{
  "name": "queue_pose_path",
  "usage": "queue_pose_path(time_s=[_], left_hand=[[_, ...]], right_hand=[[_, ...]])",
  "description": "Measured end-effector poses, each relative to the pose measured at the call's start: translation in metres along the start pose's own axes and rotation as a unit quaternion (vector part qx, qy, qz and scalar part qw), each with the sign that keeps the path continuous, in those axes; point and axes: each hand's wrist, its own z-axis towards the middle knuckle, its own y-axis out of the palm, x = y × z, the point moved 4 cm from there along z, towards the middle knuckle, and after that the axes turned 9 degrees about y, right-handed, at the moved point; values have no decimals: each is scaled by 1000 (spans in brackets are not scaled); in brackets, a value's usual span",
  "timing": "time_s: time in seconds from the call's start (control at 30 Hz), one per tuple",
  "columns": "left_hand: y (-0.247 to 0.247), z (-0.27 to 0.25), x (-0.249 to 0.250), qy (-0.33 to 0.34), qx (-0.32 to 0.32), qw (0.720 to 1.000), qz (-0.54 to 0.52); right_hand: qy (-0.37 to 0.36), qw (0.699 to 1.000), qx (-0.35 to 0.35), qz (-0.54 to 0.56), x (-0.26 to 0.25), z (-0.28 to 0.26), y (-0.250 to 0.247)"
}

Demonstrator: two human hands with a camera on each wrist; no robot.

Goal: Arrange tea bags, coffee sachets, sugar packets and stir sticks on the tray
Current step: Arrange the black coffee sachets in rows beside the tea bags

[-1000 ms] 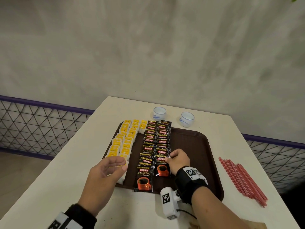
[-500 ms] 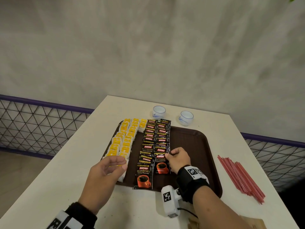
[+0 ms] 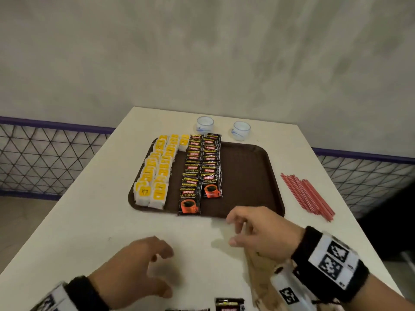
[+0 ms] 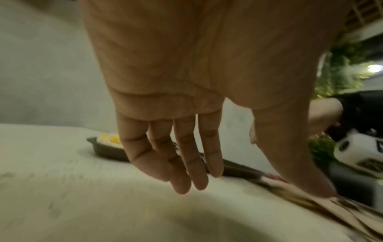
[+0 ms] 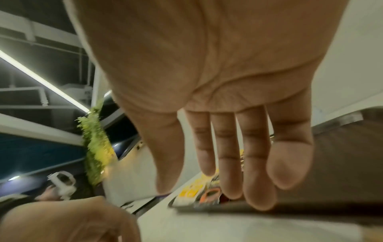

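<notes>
A brown tray (image 3: 247, 176) lies on the white table. Yellow-tagged tea bags (image 3: 155, 173) fill its left side in rows, and black coffee sachets (image 3: 199, 171) form two columns beside them. The tray's right half is bare. Red stir sticks (image 3: 307, 195) lie in a bundle on the table right of the tray. My left hand (image 3: 146, 263) hovers over the table near the front edge, fingers relaxed, holding nothing (image 4: 186, 163). My right hand (image 3: 256, 232) hangs just in front of the tray's near rim, fingers loose and empty (image 5: 238, 155).
Two small white cups (image 3: 204, 124) (image 3: 241, 130) stand behind the tray. Loose coffee sachets (image 3: 229, 305) lie at the table's front edge. A brown paper bag (image 3: 262, 277) lies under my right wrist. A mesh railing runs behind the table on both sides.
Both hands have pulled back off the tray toward the table's front edge. The right hand let go of the front coffee sachet, which stays in its column. The head view tilted down.
</notes>
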Motion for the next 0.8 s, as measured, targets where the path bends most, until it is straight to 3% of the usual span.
queue_pose_path(time_s=[0.1, 0.23, 0.47, 0.63, 0.8], left_hand=[[34, -7, 9, 65, -76, 994, 36], [58, -11, 24, 95, -69, 990, 75], [83, -21, 50, 96, -85, 982, 142], [79, -18, 45, 80, -59, 994, 53], [50, -17, 42, 72, 30, 991, -105]], right_hand=[[18, 992, -92, -87, 3, -43, 25], [3, 978, -156, -141, -1, -74, 63], [2, 986, -70, -149, -12, -83, 111], [49, 987, -45, -148, -7, -76, 117], [96, 995, -22, 0, 1, -72, 117]])
